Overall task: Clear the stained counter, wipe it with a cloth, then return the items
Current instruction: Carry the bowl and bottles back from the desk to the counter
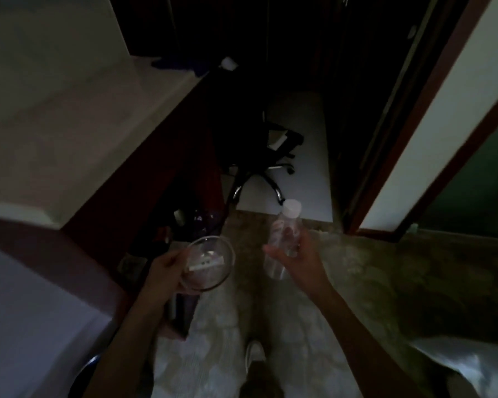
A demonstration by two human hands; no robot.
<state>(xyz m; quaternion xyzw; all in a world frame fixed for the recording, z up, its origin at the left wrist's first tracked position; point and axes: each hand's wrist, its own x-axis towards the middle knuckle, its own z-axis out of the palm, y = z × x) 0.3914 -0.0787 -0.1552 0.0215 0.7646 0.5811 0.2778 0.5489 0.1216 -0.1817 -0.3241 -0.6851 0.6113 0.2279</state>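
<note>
The room is dim and the view is blurred. My left hand (166, 268) grips the near rim of a clear glass bowl (210, 262) that has a small white object lying inside. My right hand (295, 254) holds a clear plastic bottle (285, 234) with a white cap, tilted slightly, out over the patterned floor. The pale counter (69, 110) stretches away at the upper left, above and to the left of both hands. A dark blue cloth (167, 64) lies at the counter's far end beside a small white object (228, 63).
A dark red cabinet front (144, 173) drops from the counter edge. A black office chair (265, 156) with a chrome base stands ahead in a doorway. A door frame (414, 139) runs along the right. Dark items (181, 219) sit on the floor by the cabinet.
</note>
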